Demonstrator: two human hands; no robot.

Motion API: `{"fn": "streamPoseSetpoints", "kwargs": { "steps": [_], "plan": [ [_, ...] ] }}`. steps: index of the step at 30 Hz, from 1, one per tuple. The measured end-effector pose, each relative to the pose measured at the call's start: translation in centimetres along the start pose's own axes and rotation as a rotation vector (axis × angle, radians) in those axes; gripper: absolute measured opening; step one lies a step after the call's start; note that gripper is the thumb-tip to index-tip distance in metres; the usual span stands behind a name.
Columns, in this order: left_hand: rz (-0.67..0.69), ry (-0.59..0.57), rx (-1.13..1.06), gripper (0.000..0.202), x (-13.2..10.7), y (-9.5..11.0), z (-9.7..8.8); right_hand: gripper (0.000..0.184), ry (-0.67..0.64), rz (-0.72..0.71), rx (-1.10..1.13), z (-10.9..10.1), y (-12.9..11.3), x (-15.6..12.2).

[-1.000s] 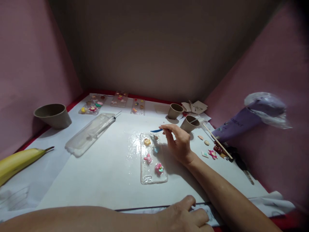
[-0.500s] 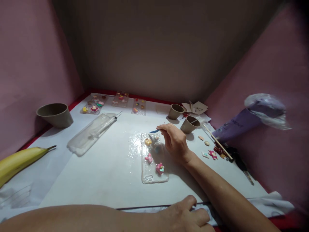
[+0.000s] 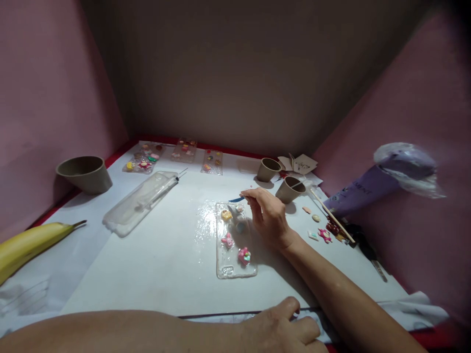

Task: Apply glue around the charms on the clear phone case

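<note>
A clear phone case [image 3: 232,262] lies in the middle of the white sheet, with several small coloured charms stuck on it, among them a yellow one [image 3: 225,214] and a pink one [image 3: 227,240]. My right hand [image 3: 268,215] hovers over the case's far right corner, fingers pinched on a thin blue tool [image 3: 236,199] whose tip points left. My left hand [image 3: 283,326] rests at the near edge of the sheet, fingers curled loosely, with nothing visible in it.
Finished decorated cases [image 3: 143,159] line the far edge. Two paper cups [image 3: 267,169] stand behind my right hand, a larger cup [image 3: 85,174] at left. A clear bag with a syringe [image 3: 142,202], a banana [image 3: 31,242], loose charms [image 3: 324,234], a wooden stick [image 3: 331,214] and a purple piping bag [image 3: 375,184] lie around.
My right hand has moved slightly toward me and down over the case's top corner, with the blue tool still pinched. My left hand has stayed put.
</note>
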State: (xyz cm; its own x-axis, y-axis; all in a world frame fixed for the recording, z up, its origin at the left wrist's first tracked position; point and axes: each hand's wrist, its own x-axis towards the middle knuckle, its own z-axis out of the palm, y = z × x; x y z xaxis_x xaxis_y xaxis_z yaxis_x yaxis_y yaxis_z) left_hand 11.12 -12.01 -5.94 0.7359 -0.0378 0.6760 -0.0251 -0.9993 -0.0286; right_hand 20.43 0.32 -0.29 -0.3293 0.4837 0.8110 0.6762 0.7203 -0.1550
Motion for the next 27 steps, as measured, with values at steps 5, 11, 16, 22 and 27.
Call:
{"fn": "streamPoseSetpoints", "kwargs": {
  "steps": [5,11,16,22,27],
  "plan": [
    [-0.021,0.054,0.003,0.030,0.05,-0.03,0.23,0.016,0.003,-0.002,-0.019,-0.01,-0.04,-0.06],
    [-0.027,0.079,0.009,0.035,0.04,0.05,0.11,0.016,0.012,-0.014,0.001,-0.04,-0.16,0.03],
    [-0.022,0.079,0.006,0.032,0.08,0.02,0.07,0.015,0.054,-0.013,-0.028,-0.18,-0.25,0.09],
    [-0.024,-0.008,-0.012,0.030,0.10,0.06,0.05,0.016,0.035,-0.004,-0.006,-0.10,-0.22,-0.08],
    [-0.024,0.007,-0.013,0.029,0.10,0.04,-0.09,0.016,0.042,-0.008,-0.002,-0.11,-0.18,-0.11]
  ]
}}
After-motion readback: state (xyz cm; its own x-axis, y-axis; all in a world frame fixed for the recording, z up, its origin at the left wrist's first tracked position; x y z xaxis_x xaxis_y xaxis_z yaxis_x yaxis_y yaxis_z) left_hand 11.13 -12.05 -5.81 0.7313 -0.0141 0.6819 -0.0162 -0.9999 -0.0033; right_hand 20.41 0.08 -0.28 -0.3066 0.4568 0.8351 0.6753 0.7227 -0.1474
